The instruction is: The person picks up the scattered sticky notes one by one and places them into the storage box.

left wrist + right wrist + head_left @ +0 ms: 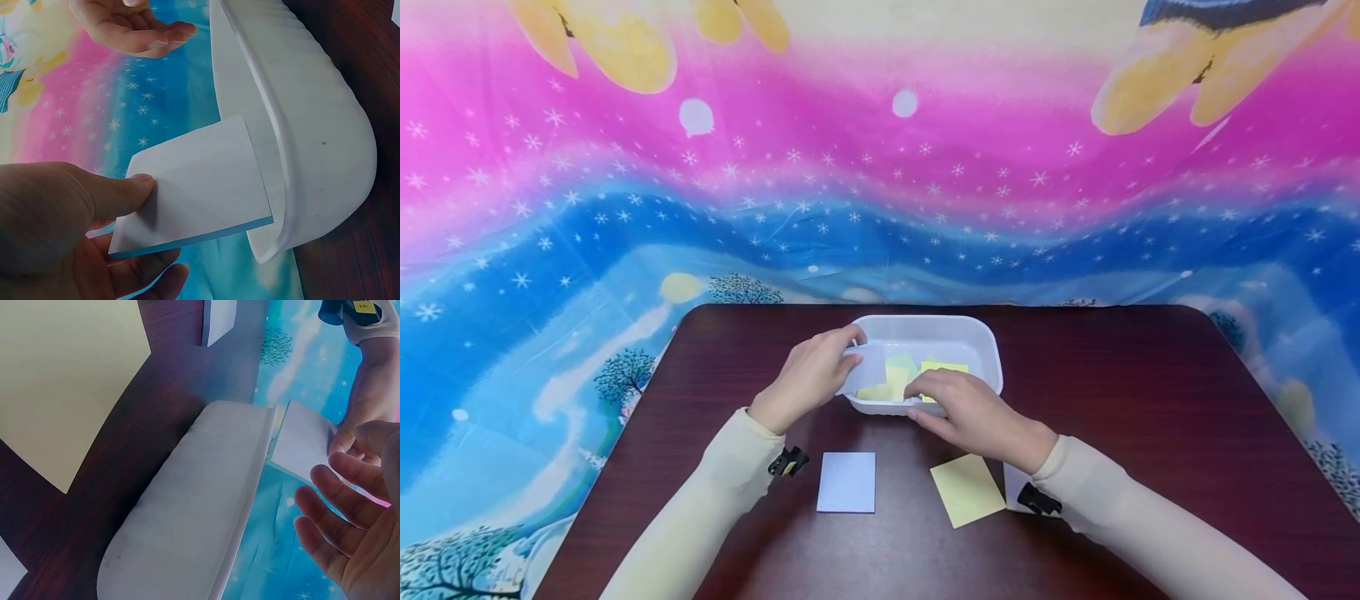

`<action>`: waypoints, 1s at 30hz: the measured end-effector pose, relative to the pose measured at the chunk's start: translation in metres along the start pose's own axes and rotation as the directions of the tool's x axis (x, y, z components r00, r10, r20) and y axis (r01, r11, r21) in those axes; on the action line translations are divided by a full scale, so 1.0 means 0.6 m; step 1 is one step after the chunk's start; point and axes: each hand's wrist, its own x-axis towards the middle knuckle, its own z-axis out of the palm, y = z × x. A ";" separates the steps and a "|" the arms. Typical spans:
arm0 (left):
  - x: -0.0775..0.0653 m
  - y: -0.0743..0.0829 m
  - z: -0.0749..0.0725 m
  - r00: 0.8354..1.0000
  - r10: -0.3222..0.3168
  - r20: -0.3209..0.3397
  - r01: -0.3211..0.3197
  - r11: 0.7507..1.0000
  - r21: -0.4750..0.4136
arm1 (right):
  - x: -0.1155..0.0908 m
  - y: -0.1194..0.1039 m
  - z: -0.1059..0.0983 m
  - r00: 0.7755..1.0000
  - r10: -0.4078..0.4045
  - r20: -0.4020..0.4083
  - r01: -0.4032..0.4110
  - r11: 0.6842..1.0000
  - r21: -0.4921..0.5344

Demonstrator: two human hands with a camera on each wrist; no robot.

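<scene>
My left hand (812, 367) pinches a white sticky note pad (194, 181) between thumb and fingers, over the left end of a white plastic tray (331, 144). The pad shows a bluish side edge, and one corner reaches past the tray's rim. My right hand (973, 417) hovers over the tray's near rim with fingers loosely bent. In the right wrist view its fingers (340, 531) are spread apart with nothing between them. Inside the tray lie yellow sheets (883, 386) and a pale green one (901, 363), partly hidden by the hands.
On the dark wooden table (700, 500), a white pad (846, 483) lies in front of the tray. A tilted yellow sheet (967, 492) lies to its right, beside another pale piece (1017, 482) partly under my right wrist. A patterned cloth (880, 208) hangs behind the table.
</scene>
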 end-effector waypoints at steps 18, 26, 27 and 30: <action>0.015 0.007 0.012 0.998 0.000 0.060 0.000 1.000 0.009 | -0.002 0.002 -0.006 0.998 0.055 0.024 -0.054 0.998 -0.011; 0.024 0.009 0.014 0.998 0.003 0.070 -0.003 1.000 0.013 | 0.000 0.002 -0.009 0.998 0.059 0.023 -0.058 0.998 -0.023; 0.026 0.010 0.014 0.997 0.004 0.071 -0.005 1.000 0.009 | 0.000 0.002 -0.010 0.998 0.057 0.020 -0.056 0.998 -0.023; 0.029 0.013 0.014 0.997 0.008 0.077 -0.008 1.000 0.000 | 0.000 0.003 -0.010 0.999 0.048 0.010 -0.048 0.999 -0.023</action>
